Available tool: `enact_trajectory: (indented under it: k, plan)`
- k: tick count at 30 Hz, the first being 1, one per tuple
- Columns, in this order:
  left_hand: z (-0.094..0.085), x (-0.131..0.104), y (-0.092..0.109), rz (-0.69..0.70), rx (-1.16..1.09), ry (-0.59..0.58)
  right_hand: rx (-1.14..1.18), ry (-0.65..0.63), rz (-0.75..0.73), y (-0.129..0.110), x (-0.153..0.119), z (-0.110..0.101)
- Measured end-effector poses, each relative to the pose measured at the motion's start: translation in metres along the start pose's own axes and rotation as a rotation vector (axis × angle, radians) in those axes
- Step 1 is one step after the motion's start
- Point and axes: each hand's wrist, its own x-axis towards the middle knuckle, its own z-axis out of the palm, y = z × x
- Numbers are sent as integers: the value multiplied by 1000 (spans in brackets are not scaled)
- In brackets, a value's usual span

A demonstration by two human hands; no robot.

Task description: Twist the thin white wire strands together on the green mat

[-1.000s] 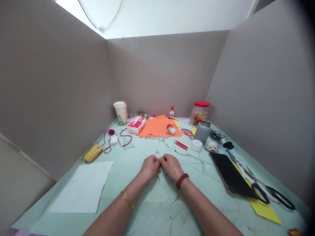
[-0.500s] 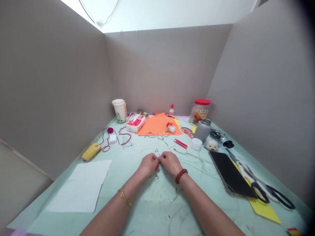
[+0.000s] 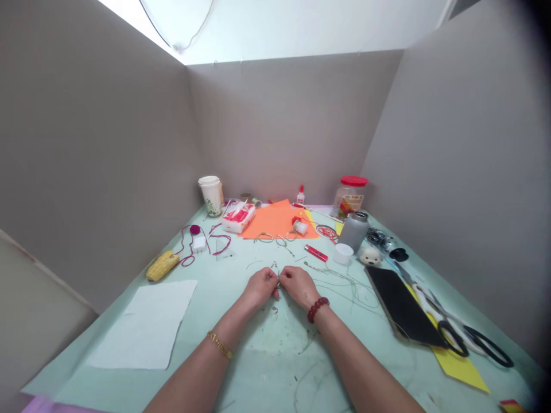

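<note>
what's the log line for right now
left hand, right hand: fingers pinched at thin dark piece, too small to identify | beyond: red lighter | right side: scissors | left side: corn-shaped item

Counter: smooth pale-green covering, mostly matt
Partition: smooth, matt
Green cords: thin, matt fibre
Purple cord: matt textile
Orange sheets: smooth matt paper
White sheet: matt, slightly creased; paper or cloth, cannot tell
Tissue pack: glossy plastic film
Lighter: glossy red plastic
Jar: clear shiny plastic, smooth red lid
Gray bottle: smooth, soft sheen
Scissors: metal blades, smooth plastic handles
Corn: bumpy
Gold bracelet: shiny metal
Red beads: smooth, polished
</note>
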Motion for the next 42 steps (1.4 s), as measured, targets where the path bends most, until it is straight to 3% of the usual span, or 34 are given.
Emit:
enact_trajectory:
  k: [13,20,27,35,42]
  plan:
    - [-1,2,0,-55,24,-19,76,-56,-8,2,-1,-1]
    - [-3,0,5,-69,-9,-33,-54,33,-14,-2,-3,2]
    - [-3,7,-3,-51,17,-69,-109,76,-25,-1,-5,6]
    - [-2,5,4,-58,23,-65,-83,97,51,-3,-6,8]
    - [-5,1,7,-74,-21,-94,-112,61,15,-3,-7,7]
